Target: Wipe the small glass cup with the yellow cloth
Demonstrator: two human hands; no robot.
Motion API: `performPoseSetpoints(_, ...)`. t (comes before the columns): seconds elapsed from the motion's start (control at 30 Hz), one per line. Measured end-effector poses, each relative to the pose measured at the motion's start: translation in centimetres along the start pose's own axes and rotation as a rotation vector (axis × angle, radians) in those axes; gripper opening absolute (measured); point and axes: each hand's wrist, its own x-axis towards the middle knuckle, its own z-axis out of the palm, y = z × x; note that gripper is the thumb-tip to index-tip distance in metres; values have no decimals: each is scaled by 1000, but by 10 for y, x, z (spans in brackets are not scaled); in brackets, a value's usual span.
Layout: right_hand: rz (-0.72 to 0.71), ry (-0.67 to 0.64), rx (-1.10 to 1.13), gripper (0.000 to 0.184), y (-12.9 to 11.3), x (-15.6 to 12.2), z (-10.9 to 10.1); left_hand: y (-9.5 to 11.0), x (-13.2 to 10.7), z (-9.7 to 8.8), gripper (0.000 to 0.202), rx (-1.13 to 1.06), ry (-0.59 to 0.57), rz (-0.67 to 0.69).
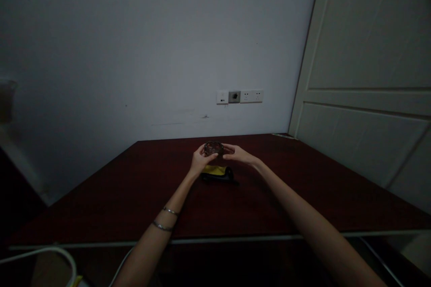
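Observation:
A small round dark glass ashtray (213, 148) is held between both hands over the far middle of the table. My left hand (201, 160) grips its left side, thumb at the near edge. On the opposite side, my right hand (238, 154) has its fingers and thumb closed at the rim. Just below the hands in the view lies a yellow and black item (216, 173), perhaps a folded cloth or pouch; its kind is too dark to make out. Two silver bangles circle my left forearm.
The dark red table (134, 188) meets a pale wall with a row of sockets (239, 96). A panelled cabinet door (363, 71) borders the right side. A white cable (63, 251) loops below the table's front edge at left.

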Motion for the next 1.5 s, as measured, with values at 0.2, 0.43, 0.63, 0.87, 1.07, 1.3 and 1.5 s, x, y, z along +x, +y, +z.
performPoseSetpoints(0.2,-26,158,-83,62,15,3,-2,-3,0,0,62,56,-70,-29)
performPoseSetpoints(0.43,18,219,-193,63,19,-10,-24,-9,7,7,61,389,-191,63)
performPoseSetpoints(0.63,31,306,-260,64,17,-44,-63,-13,30,47,63,575,-285,144)
performPoseSetpoints(0.87,136,437,-347,67,19,-100,-125,-38,41,129,74,722,-483,107)
performPoseSetpoints(1.07,211,463,-375,67,29,-139,-161,-64,34,177,69,755,-599,114)
performPoseSetpoints(1.3,251,474,-344,66,38,-162,-174,-81,29,201,73,776,-618,96)
performPoseSetpoints(1.5,311,438,-427,64,33,-165,-173,-90,29,206,76,800,-636,74)
